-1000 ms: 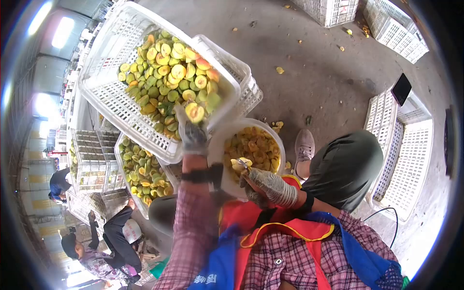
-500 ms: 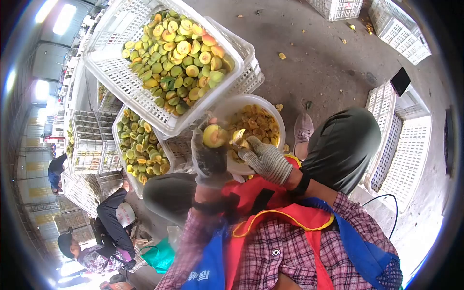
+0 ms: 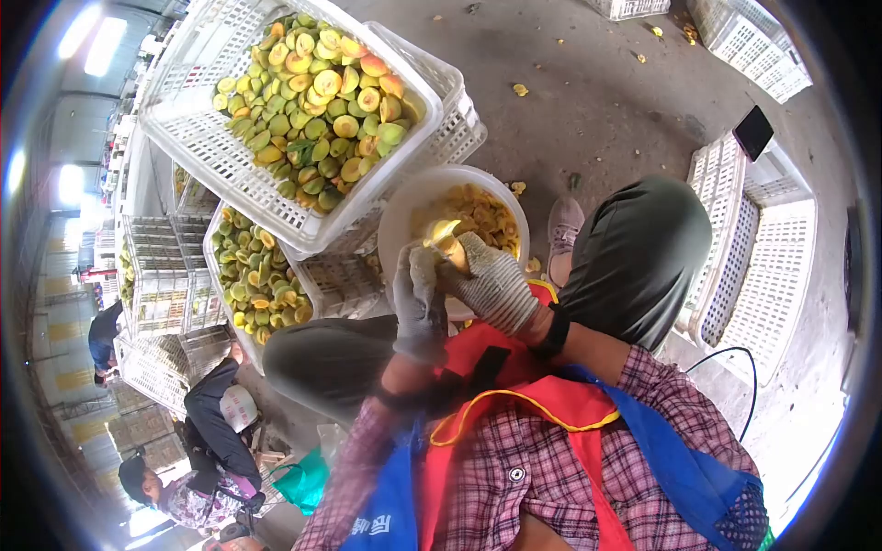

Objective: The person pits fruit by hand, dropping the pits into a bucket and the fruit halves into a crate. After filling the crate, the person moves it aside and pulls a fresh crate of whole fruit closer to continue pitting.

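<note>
My left hand [image 3: 418,298], in a grey glove, is closed and slightly blurred. It meets my right hand [image 3: 496,280] above the near rim of a round white tub [image 3: 522,216]. Whatever lies inside the left fingers is hidden. My right hand, in a striped knit glove, grips a short tool [image 3: 452,250] with pale yellow fruit flesh [image 3: 443,230] at its upper end. Brownish-orange fruit scraps [image 3: 482,211] fill part of the tub. Beyond the left hand, a white crate [image 3: 317,234] holds many halved green-yellow peaches [image 3: 317,119].
Another crate of peach halves [image 3: 257,275] stands lower left. Stacked white crates [image 3: 772,275] with a dark phone-like slab [image 3: 753,133] are at right. A seated person [image 3: 216,441] is at lower left. Fruit bits dot the concrete floor [image 3: 588,110].
My left hand held a peach half up beside the tub and has moved right against my right hand. That peach half no longer shows plainly. The view has shifted slightly.
</note>
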